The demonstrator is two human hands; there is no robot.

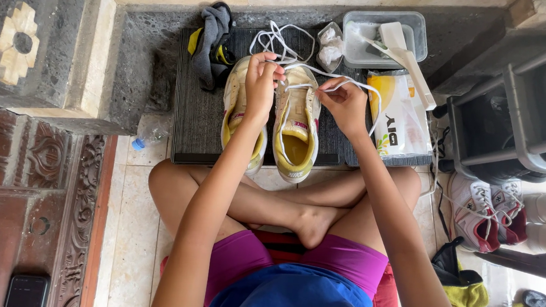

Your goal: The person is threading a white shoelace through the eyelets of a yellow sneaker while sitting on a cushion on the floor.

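White lace, thin and flat, is the thing in play here; it runs taut between both hands above the right-hand shoe of a cream-and-yellow pair; nearest the camera, crossed bare legs on pale floor tiles, then the dark ribbed mat that carries the shoes; the pair stands side by side at the mat's near edge, toes toward the far edge, the other shoe touching its partner; the left hand is pinched closed on a bend of lace over the gap between the two shoes; the right hand is closed narrow on the lace end just right of the shoe's tongue; by the look of it this is lacing, midway through the eyelets, the lace crossing the upper rows while more of it lies in a loose tangle toward the mat's far edge; the next move seems to call for a steady tip fed into a small eyelet, with even tension from the other hand; further out, a grey cloth at the far left corner, a clear plastic tub with a brush at the far right, a yellow-and-white pouch along the right edge.
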